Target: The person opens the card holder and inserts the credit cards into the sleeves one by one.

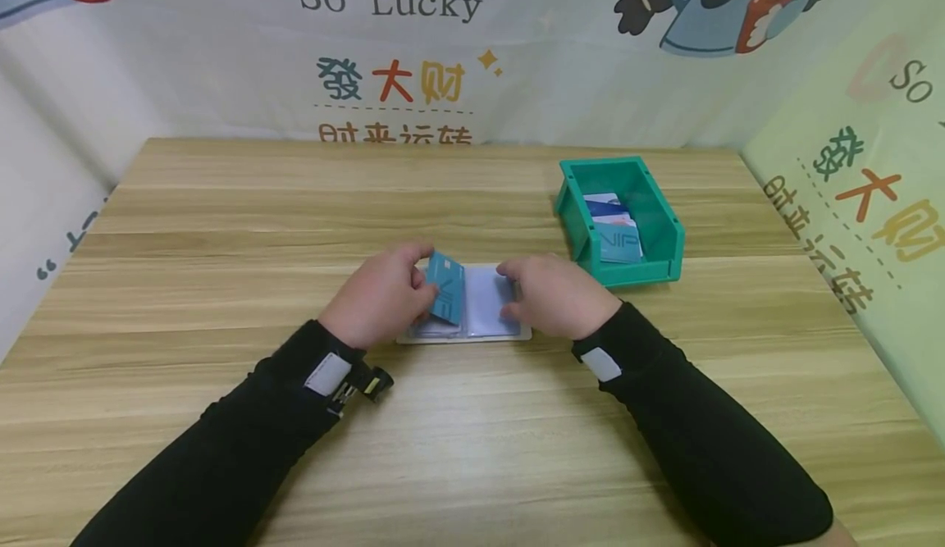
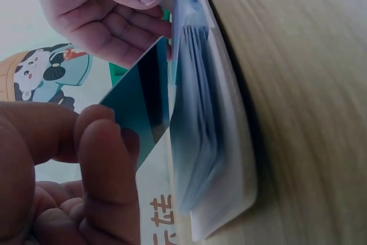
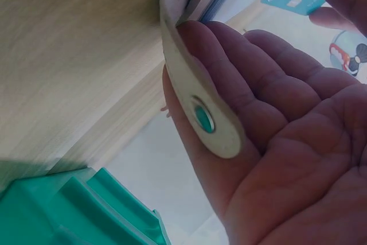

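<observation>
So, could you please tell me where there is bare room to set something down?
The table is bare left of the left hand, between the green bin and the right-hand backdrop, and between the forearms. It is crowded at the card holder, where the left hand holds a blue card and the right hand is close to the bin.

An off-white card holder [image 1: 493, 307] lay open and flat on the wooden table [image 1: 472, 440], roughly midway between its left and right edges and well short of the far edge. Bluish, translucent sleeves [image 2: 198, 136] were stacked on its left half; a pale strap [image 3: 225, 143] with a round metal fitting [image 3: 204, 117] stuck out at the right. Above the left half, a teal card [image 1: 447, 289] was tilted, with a chip [image 3: 295, 2] on one face and a dark stripe [image 2: 153, 90] on the other.
</observation>
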`<move>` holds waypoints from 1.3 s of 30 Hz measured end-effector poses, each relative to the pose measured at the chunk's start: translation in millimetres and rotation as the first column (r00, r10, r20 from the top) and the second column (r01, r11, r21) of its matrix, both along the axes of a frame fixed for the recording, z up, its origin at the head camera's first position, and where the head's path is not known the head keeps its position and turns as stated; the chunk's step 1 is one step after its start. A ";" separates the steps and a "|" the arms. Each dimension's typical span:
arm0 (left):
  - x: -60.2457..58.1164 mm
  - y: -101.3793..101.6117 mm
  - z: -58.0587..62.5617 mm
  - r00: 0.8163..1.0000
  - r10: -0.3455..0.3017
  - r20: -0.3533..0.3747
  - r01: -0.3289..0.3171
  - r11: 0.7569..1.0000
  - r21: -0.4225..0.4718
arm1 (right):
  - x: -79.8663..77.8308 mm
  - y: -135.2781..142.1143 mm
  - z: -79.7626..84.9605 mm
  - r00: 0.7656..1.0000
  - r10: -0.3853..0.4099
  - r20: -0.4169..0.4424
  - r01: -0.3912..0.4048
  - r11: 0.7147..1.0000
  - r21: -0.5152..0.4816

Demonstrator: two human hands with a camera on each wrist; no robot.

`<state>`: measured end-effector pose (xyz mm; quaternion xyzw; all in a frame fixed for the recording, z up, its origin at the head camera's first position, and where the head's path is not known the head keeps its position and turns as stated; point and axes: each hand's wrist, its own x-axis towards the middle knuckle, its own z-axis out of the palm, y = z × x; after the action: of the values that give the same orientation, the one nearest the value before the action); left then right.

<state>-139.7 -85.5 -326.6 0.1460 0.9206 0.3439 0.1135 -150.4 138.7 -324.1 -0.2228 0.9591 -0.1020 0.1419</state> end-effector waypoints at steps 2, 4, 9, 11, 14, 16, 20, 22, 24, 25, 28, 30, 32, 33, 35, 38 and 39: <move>-0.3 -0.2 -1.4 1.000 -0.003 -0.002 0.003 1.000 -0.011 | 0.1 -0.3 -0.1 1.000 0.000 0.000 0.000 1.000 0.003; -0.3 -0.2 -2.1 1.000 -0.007 -0.003 0.007 1.000 -0.020 | -0.1 -0.7 -0.5 1.000 0.000 -0.003 0.000 1.000 0.005; -0.9 -0.3 -3.3 1.000 -0.023 -0.006 0.022 0.999 -0.037 | -0.5 -0.6 -2.3 1.000 0.006 -0.009 -0.006 1.000 0.006; -1.1 -0.2 -3.7 1.000 -0.029 -0.004 0.028 0.999 -0.043 | -0.9 -0.5 -3.0 1.000 0.007 -0.010 -0.007 1.000 0.009; -0.7 -0.1 -4.2 0.999 -0.033 0.007 0.033 0.998 -0.047 | -1.2 -0.8 -3.2 1.000 0.006 -0.008 -0.006 1.000 0.010; -0.5 -0.2 -4.9 0.999 -0.038 0.013 0.039 0.998 -0.048 | -1.1 -1.2 -3.2 1.000 0.007 -0.009 -0.007 1.000 0.015; -0.3 0.1 -5.1 0.999 -0.049 0.008 0.049 0.997 -0.057 | -0.4 -1.7 -2.2 1.000 0.015 -0.012 -0.015 1.000 0.025; -0.4 0.9 -5.5 0.999 -0.052 -0.003 0.052 0.996 -0.069 | 0.2 -1.6 -1.8 1.000 0.020 -0.014 -0.020 0.999 0.031; -0.5 2.5 -6.6 0.998 -0.057 -0.015 0.056 0.995 -0.086 | 0.5 -1.7 -1.2 1.000 0.023 -0.014 -0.022 0.999 0.035; -0.5 3.2 -7.1 0.998 -0.059 -0.021 0.056 0.994 -0.094 | 0.5 -1.7 -1.2 1.000 0.023 -0.014 -0.023 0.999 0.036; 0.4 5.3 -8.5 0.998 -0.058 -0.033 0.054 0.992 -0.117 | 0.6 -2.0 -0.8 1.000 0.024 -0.013 -0.023 0.999 0.037; 1.1 6.3 -8.5 0.998 -0.054 -0.039 0.048 0.991 -0.124 | 0.7 -1.9 -0.9 1.000 0.026 -0.017 -0.025 0.999 0.037; 2.0 6.7 -7.9 0.998 -0.052 -0.039 0.046 0.991 -0.123 | 0.8 -1.7 -1.2 0.999 0.030 -0.022 -0.029 0.999 0.038; 2.2 6.7 -7.8 0.998 -0.051 -0.038 0.046 0.992 -0.121 | 0.9 -1.6 -1.4 0.999 0.032 -0.025 -0.031 0.999 0.038; 2.6 6.8 -7.8 0.998 -0.052 -0.032 0.048 0.992 -0.114 | 0.9 -1.5 -1.4 0.999 0.034 -0.029 -0.033 0.999 0.038; 2.9 6.8 -8.5 0.998 -0.061 -0.015 0.060 0.992 -0.107 | 0.7 -1.7 -1.2 0.999 0.031 -0.029 -0.030 0.999 0.036; 3.0 7.0 -8.7 0.998 -0.068 -0.014 0.066 0.992 -0.108 | 0.7 -1.7 -1.2 0.999 0.029 -0.027 -0.029 0.999 0.036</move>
<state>-136.6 -78.5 -335.4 0.1733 0.9335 0.2883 0.1245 -149.7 137.0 -325.3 -0.2356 0.9592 -0.0799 0.1342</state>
